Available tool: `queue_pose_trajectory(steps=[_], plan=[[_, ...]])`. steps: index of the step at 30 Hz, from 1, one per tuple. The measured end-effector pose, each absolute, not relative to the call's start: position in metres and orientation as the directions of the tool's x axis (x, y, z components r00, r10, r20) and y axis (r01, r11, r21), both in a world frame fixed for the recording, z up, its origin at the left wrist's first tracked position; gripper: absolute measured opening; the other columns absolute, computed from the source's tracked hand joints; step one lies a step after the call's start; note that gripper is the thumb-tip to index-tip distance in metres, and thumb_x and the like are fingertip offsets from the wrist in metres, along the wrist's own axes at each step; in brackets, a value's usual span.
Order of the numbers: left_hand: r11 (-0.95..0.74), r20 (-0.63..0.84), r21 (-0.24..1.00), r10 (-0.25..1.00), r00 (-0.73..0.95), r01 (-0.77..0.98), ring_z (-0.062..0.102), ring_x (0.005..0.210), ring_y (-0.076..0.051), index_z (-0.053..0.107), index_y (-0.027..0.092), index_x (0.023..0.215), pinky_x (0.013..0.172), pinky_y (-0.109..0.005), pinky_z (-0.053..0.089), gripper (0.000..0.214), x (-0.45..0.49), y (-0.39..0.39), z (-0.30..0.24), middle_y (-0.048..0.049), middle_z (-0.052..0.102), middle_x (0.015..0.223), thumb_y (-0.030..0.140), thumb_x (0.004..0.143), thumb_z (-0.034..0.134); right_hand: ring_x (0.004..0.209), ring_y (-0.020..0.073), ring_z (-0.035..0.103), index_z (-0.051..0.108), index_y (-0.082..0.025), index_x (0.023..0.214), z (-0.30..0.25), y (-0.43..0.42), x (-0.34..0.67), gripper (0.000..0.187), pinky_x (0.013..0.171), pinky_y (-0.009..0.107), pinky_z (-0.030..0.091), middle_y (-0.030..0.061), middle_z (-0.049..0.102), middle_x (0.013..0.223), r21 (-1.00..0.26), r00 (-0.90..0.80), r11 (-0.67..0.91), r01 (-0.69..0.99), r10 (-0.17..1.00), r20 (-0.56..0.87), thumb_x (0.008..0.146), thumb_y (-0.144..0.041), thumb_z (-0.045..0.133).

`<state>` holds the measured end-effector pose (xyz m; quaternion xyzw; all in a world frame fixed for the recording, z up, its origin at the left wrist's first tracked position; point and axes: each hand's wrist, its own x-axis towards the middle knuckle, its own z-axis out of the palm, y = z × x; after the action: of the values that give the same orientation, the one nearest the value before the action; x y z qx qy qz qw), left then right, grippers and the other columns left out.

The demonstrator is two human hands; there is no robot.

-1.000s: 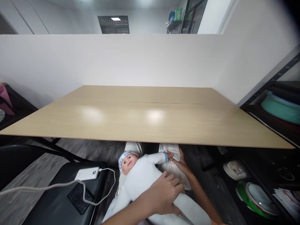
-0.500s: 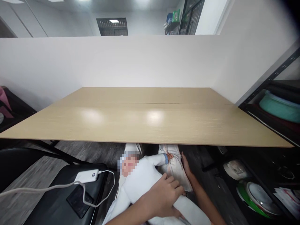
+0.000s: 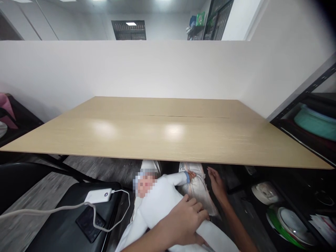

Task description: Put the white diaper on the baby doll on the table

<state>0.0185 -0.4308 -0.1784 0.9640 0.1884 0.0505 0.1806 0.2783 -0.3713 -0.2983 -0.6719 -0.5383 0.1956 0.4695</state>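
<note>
A small, doll-sized figure in white clothes with blue cuffs lies across my lap, head toward the left. Whether it is a doll cannot be told, since its face is blurred out. My left hand is wrapped over its hip and upper leg, fingers curved and thumb lower down. The figure's little hand lies on my pale trouser leg. To the right of that knee, my right hand hangs in the air, open and holding nothing, its fingers stretched out.
Ahead is a wide wooden table. On the left, a black chair bears a white power bank with a cable and a dark phone. At right, a dark shelf holds a teal basin and a lidded bowl.
My right hand has moved off to the right, away from the trouser leg, and its fingers have spread. The left hand stays on the figure. The view has shifted slightly.
</note>
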Motion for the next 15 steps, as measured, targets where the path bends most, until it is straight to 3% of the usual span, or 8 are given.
queue_pose_trajectory(steps=[2, 5, 10, 15], plan=[[-0.868, 0.036, 0.363, 0.376, 0.926, 0.338, 0.061, 0.102, -0.025, 0.059, 0.02, 0.121, 0.092, -0.04, 0.04, 0.056, 0.018, -0.431, -0.179, -0.0053, 0.068, 0.111, 0.062, 0.086, 0.073, 0.114, 0.0277, 0.067, 0.065, -0.02, 0.119, -0.273, -0.379, 0.274, 0.04, 0.103, 0.047, 0.053, 0.0109, 0.071, 0.12, -0.835, 0.243, 0.095, 0.542, 0.934, 0.264, 0.102, -0.053, 0.05], [-0.875, 0.063, 0.369, 0.361, 0.931, 0.314, 0.06, 0.104, -0.025, 0.059, 0.023, 0.123, 0.092, -0.039, 0.038, 0.053, 0.016, -0.433, -0.183, -0.0045, 0.067, 0.11, 0.062, 0.089, 0.069, 0.124, 0.0261, 0.062, 0.064, -0.023, 0.129, -0.225, -0.385, 0.253, 0.033, 0.11, 0.044, 0.048, 0.0095, 0.068, 0.129, -0.754, -0.133, 0.287, 0.59, 0.956, 0.26, 0.101, -0.04, 0.056], [-0.872, 0.113, 0.386, 0.37, 0.922, 0.302, 0.058, 0.107, -0.026, 0.057, 0.027, 0.13, 0.098, -0.041, 0.034, 0.054, 0.011, -0.435, -0.186, -0.0039, 0.066, 0.111, 0.064, 0.092, 0.065, 0.138, 0.0284, 0.051, 0.05, -0.027, 0.151, -0.184, -0.367, 0.201, 0.06, 0.118, 0.046, 0.039, 0.0091, 0.055, 0.15, -0.596, -0.541, 0.509, 0.621, 0.829, 0.144, 0.094, -0.034, 0.067], [-0.887, 0.106, 0.338, 0.368, 0.924, 0.314, 0.057, 0.103, -0.026, 0.059, 0.022, 0.125, 0.09, -0.04, 0.038, 0.054, 0.011, -0.432, -0.181, -0.0055, 0.065, 0.108, 0.061, 0.09, 0.069, 0.11, 0.028, 0.061, 0.062, -0.017, 0.127, -0.182, -0.338, 0.149, 0.033, 0.1, 0.043, 0.049, 0.0109, 0.068, 0.117, -0.355, -0.735, 0.691, 0.63, 0.678, 0.016, 0.095, -0.026, 0.061]])
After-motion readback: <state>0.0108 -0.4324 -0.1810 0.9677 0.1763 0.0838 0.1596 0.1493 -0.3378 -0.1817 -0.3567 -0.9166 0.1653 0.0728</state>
